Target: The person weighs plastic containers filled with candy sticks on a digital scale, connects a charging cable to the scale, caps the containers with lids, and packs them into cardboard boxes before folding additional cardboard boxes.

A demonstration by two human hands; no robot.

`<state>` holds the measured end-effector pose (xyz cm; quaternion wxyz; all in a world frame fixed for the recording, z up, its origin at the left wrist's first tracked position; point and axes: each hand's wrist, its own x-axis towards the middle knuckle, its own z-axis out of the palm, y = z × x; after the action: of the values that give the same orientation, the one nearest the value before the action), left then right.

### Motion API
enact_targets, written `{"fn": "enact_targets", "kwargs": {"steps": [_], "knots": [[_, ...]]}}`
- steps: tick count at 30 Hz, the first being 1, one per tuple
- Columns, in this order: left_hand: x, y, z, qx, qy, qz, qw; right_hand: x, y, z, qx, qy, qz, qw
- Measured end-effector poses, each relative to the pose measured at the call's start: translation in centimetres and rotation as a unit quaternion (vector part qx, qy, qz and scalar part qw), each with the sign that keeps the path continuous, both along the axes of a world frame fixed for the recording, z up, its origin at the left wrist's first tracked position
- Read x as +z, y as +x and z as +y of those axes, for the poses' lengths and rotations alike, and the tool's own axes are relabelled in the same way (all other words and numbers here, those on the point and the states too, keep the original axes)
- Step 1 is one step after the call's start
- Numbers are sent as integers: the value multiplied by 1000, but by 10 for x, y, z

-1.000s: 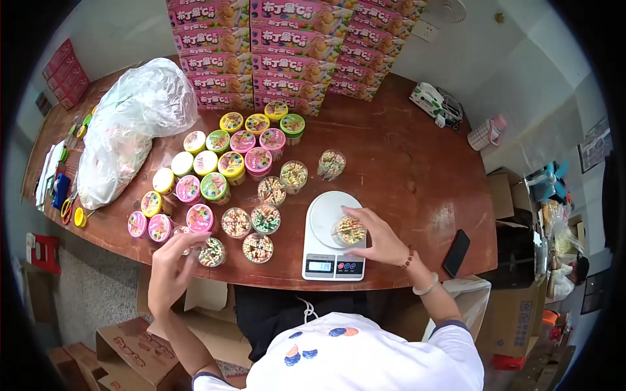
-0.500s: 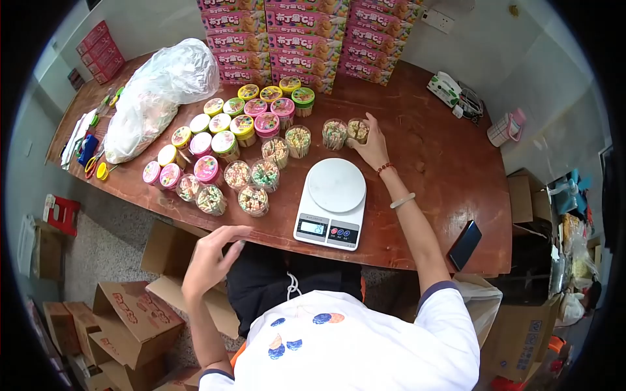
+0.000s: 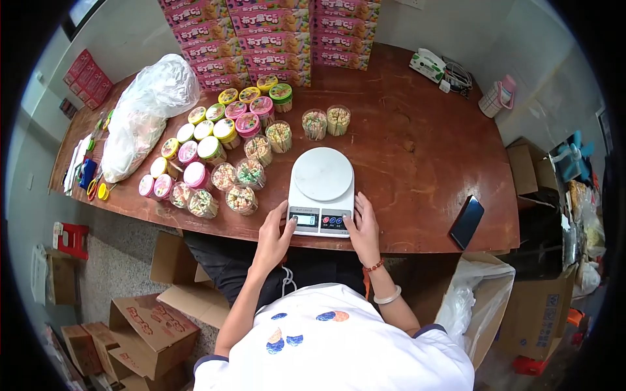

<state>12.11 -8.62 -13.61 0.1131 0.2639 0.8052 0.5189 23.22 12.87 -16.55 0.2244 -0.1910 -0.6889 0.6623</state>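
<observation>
A white kitchen scale stands near the table's front edge, its round plate bare. My left hand grips the scale's left front corner, thumb beside the display. On the right front corner, my right hand grips the scale with its thumb near the buttons. Behind the scale, two open cups of small sticks, one multicoloured and one yellowish, stand side by side. More open cups and lidded jars with pink, yellow and green lids are grouped to the left.
Pink boxes are stacked at the back of the wooden table. A stuffed plastic bag and scissors lie left. A black phone lies right, near a pink-topped cup. Cardboard boxes stand on the floor.
My right hand has let go of the yellowish cup and moved down to the scale. My left hand has moved right onto the scale. The view has shifted slightly.
</observation>
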Motion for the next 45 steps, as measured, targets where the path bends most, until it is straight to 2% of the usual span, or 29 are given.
{"fn": "enact_targets", "kwargs": {"steps": [6, 9, 12, 20, 23, 24, 27, 29, 30, 32, 34, 35, 37, 38, 40, 43, 45], "knots": [[0, 3, 5, 10, 66, -60, 996, 9, 2, -3, 15, -92, 55, 994], [0, 5, 5, 1, 78, -55, 995, 9, -2, -12, -40, 9, -12, 999], [-4, 3, 6, -4, 80, -70, 994, 1, -11, -20, -93, 71, -2, 993], [9, 0, 6, -13, 32, -71, 997, 4, -18, -25, -112, 138, -80, 981], [5, -4, 4, -15, 44, -76, 996, 14, -19, -26, -108, 95, -81, 986], [7, -4, 4, -15, 50, -86, 995, 16, -14, -24, -99, 129, -120, 979], [5, -7, 1, -12, 61, -102, 993, 18, -7, -10, -58, -51, -32, 997], [3, -5, 3, -2, 84, -101, 991, 15, 2, -2, -31, -53, -19, 998], [5, -4, 5, 4, 75, -72, 995, 17, 8, -1, -25, -31, -38, 999], [-2, -1, 7, 12, 48, -29, 998, 28, 22, 5, -15, 89, -51, 995], [6, 6, 11, 23, 21, 27, 999, 26, 50, 31, -101, 313, -104, 939], [-1, 9, 14, 35, 32, -2, 999, 16, 71, 52, -155, 378, -139, 902], [-11, 17, 18, 54, 3, 19, 998, -7, 100, 89, -246, 392, -142, 875], [-17, 19, 22, 69, -53, 66, 994, -9, 103, 98, -265, 420, -138, 857], [-2, 29, 35, 101, -92, 107, 985, 2, 94, 86, -265, 515, -139, 804], [-8, 29, 48, 136, -151, 174, 963, -1, 93, 87, -265, 497, -108, 819], [-10, 22, 51, 148, -160, 148, 965, -2, 93, 89, -260, 494, -93, 825]]}}
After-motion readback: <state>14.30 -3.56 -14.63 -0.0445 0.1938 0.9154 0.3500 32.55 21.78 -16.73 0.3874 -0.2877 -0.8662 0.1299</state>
